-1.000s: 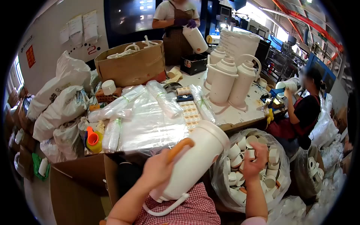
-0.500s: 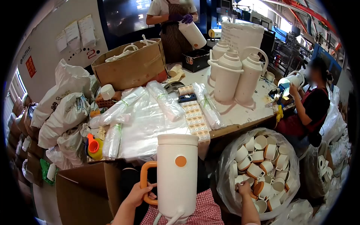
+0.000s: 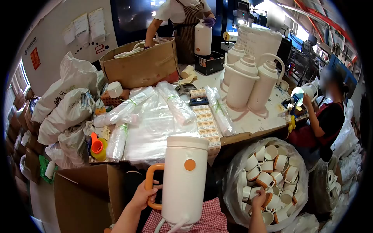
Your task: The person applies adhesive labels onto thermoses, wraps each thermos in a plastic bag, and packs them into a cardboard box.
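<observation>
A white cylindrical flask body (image 3: pixel 185 182) with an orange dot stands between my forearms, its wide end up, above a red checked apron (image 3: pixel 213 215). My left hand (image 3: pixel 145 193) is wrapped round its orange handle (image 3: pixel 149 179). Over to the right, my right hand (image 3: pixel 258 199) reaches into a clear plastic bag (image 3: pixel 232 174) full of white and orange cups (image 3: pixel 265 179). Its fingers are bent at a white cup; whether they grip it is unclear.
Plastic sleeves (image 3: pixel 155 136), a sticker sheet (image 3: pixel 206 126) and white flasks (image 3: pixel 241 85) lie or stand on the table. Open carton (image 3: pixel 83 194) at lower left. One co-worker (image 3: pixel 186 23) stands behind the table; another person (image 3: pixel 328 116) sits at right.
The flask body has swung from tilted to upright. My right hand has gone down among the cups. The standing co-worker now reaches into the large carton and holds their flask upright.
</observation>
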`<state>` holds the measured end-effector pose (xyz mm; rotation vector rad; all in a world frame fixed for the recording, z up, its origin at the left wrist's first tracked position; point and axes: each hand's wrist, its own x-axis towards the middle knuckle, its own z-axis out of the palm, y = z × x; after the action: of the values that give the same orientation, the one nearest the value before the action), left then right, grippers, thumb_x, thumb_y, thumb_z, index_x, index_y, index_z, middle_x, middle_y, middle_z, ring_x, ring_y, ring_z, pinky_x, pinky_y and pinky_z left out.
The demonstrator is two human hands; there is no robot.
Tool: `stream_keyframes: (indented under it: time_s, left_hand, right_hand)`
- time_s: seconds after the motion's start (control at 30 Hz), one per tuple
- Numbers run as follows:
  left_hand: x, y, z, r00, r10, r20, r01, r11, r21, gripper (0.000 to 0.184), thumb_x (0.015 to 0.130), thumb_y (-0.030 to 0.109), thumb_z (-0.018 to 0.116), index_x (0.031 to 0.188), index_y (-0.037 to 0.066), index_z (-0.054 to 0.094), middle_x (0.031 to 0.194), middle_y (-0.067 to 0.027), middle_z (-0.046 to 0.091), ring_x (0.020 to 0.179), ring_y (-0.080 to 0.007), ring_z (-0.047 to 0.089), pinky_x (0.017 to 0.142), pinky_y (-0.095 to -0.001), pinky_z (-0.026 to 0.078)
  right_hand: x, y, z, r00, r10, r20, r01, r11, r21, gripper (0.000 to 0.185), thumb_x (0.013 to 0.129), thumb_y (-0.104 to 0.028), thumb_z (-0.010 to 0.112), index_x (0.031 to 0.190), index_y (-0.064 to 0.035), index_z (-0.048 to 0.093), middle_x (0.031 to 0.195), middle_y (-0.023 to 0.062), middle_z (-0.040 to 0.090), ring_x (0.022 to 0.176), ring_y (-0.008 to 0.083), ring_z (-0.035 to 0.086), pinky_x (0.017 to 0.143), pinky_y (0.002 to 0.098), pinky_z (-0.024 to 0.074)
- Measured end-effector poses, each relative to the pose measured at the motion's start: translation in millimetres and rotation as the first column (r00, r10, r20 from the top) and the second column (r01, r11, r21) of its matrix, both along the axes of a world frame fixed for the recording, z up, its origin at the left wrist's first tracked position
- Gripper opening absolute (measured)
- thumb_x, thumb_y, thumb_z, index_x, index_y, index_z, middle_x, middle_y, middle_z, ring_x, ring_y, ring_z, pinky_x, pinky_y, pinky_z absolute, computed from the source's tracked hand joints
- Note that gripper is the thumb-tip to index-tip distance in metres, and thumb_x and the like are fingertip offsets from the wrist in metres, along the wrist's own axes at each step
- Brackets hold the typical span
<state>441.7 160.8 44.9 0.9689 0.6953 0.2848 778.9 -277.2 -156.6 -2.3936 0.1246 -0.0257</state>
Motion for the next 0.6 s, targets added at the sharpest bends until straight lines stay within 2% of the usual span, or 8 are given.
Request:
stream_keyframes:
  time_s: [0.1,0.17,0.3,0.37,0.43,0.47,0.57,0.6]
  left_hand:
    - [-13,7,3,0.988,0.149,0.044,-0.147,0.988,-0.046,0.031,0.088,0.001,0.064,0.115,0.003,0.05,0.109,-0.0231,0.067,0.048,-0.0114,0.05,0.043,-0.0247,0.044]
    - [-25,17,3,0.969,0.234,0.085,-0.225,0.969,-0.106,0.027,0.089,0.005,0.064,0.112,0.009,0.051,0.109,-0.019,0.066,0.049,-0.0098,0.047,0.042,-0.0236,0.042]
    - [-29,32,2,0.902,0.369,0.225,-0.3,0.91,-0.288,0.015,0.093,0.013,0.063,0.106,0.013,0.055,0.089,-0.0052,0.057,0.05,-0.0072,0.046,0.043,-0.0202,0.041]
    - [-28,35,-2,0.859,0.451,0.241,-0.321,0.843,-0.432,0.01,0.096,0.015,0.058,0.104,0.01,0.055,0.085,-0.0054,0.057,0.051,-0.0073,0.046,0.043,-0.0191,0.041]
    - [-26,31,1,0.84,0.495,0.221,-0.352,0.808,-0.471,0.01,0.098,0.016,0.054,0.104,0.009,0.055,0.081,-0.0055,0.056,0.051,-0.0079,0.046,0.044,-0.0188,0.041]
    - [-26,27,3,0.822,0.538,0.189,-0.386,0.768,-0.511,0.012,0.099,0.017,0.051,0.103,0.007,0.055,0.078,-0.0056,0.055,0.051,-0.0086,0.046,0.044,-0.0185,0.041]
    - [-34,16,10,0.796,0.563,0.222,-0.356,0.733,-0.579,0.016,0.1,0.019,0.046,0.102,0.005,0.055,0.072,-0.0062,0.053,0.051,-0.0098,0.046,0.044,-0.0198,0.041]
    - [-38,9,19,0.799,0.57,0.194,-0.398,0.742,-0.54,0.017,0.1,0.019,0.046,0.102,0.004,0.055,0.07,-0.0056,0.052,0.052,-0.0107,0.046,0.045,-0.0209,0.042]
  right_hand:
    - [2,-4,20,0.948,-0.273,0.165,0.251,0.957,0.147,0.025,0.078,0.008,0.053,0.1,0.0025,0.064,0.103,0.0196,0.061,0.106,0.038,0.058,0.092,0.0449,0.0446]
    - [-15,9,58,0.95,-0.168,0.265,0.177,0.984,-0.011,0.035,0.076,0.002,0.062,0.111,0.0036,0.058,0.106,0.018,0.056,0.111,0.0382,0.054,0.1,0.0436,0.0401]
    - [-34,75,150,0.963,0.065,0.26,-0.153,0.93,0.335,0.074,0.074,-0.014,0.079,0.136,-0.0032,0.04,0.13,0.0174,0.047,0.126,0.0331,0.044,0.111,0.0398,0.0308]
    - [-43,104,165,0.901,0.277,0.333,-0.418,0.758,0.5,0.076,0.079,-0.034,0.075,0.138,-0.0032,0.039,0.134,0.0148,0.043,0.128,0.0306,0.041,0.111,0.0406,0.0303]
    - [-76,149,188,0.824,0.489,0.288,-0.423,0.191,0.886,0.081,0.085,-0.057,0.063,0.14,-0.0036,0.037,0.132,0.0145,0.048,0.124,0.0292,0.05,0.104,0.0412,0.0429]
    - [-95,164,200,0.761,0.59,0.271,-0.361,0.038,0.932,0.088,0.084,-0.066,0.059,0.141,-0.0035,0.035,0.133,0.0161,0.049,0.123,0.0301,0.054,0.101,0.0416,0.0481]
    - [-154,199,194,0.483,0.822,0.302,-0.384,-0.111,0.917,0.087,0.083,-0.063,0.058,0.143,-0.0016,0.039,0.137,0.0172,0.049,0.127,0.0315,0.051,0.108,0.0429,0.0418]
    - [-163,214,192,0.355,0.856,0.375,-0.816,0.088,0.572,0.076,0.085,-0.051,0.065,0.14,-0.0015,0.045,0.138,0.0168,0.049,0.127,0.0321,0.049,0.109,0.0411,0.0389]
